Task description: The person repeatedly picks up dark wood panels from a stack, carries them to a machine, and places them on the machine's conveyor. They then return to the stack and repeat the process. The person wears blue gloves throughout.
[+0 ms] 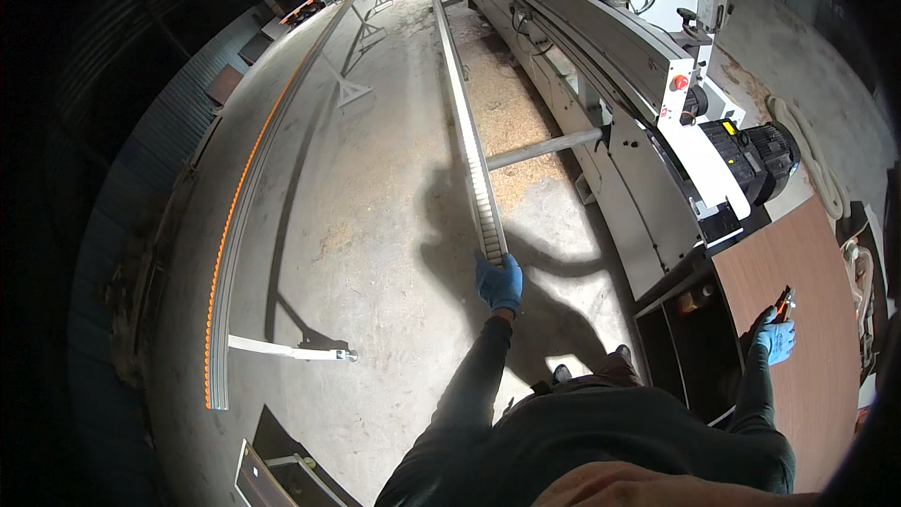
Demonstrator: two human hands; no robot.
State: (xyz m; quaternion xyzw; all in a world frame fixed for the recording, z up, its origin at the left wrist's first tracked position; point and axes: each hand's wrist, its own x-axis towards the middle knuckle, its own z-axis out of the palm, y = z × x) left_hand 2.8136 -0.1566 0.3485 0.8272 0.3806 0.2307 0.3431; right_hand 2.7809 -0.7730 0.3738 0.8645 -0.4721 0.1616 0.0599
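The left hand (498,283), in a blue glove, is gripping the near end of a long roller rail (466,117), its fingers closed around the rail's tip. The rail is running away from the person up the middle of the view, standing above the concrete floor (375,253) and braced to the machine by a grey cross bar (544,147). The right hand (775,337), also gloved in blue, is resting on a brown panel (798,319) at the right and is closed on a pair of pliers (784,301) with red and black handles, which are pointing up and away from the wrist. The panel is lying flat like a table top, just beside the near end of a long white machine (619,66). A black motor (751,158) is sitting on the machine's near end, with a red button (679,82) above it on the white housing. Sawdust (507,122) is lying spread over the floor between the rail and the machine. To the left, well apart from the rail, a second long track with orange rollers (246,197) is curving along the floor on thin metal legs. The person's shadow is falling across the floor beneath the left arm.
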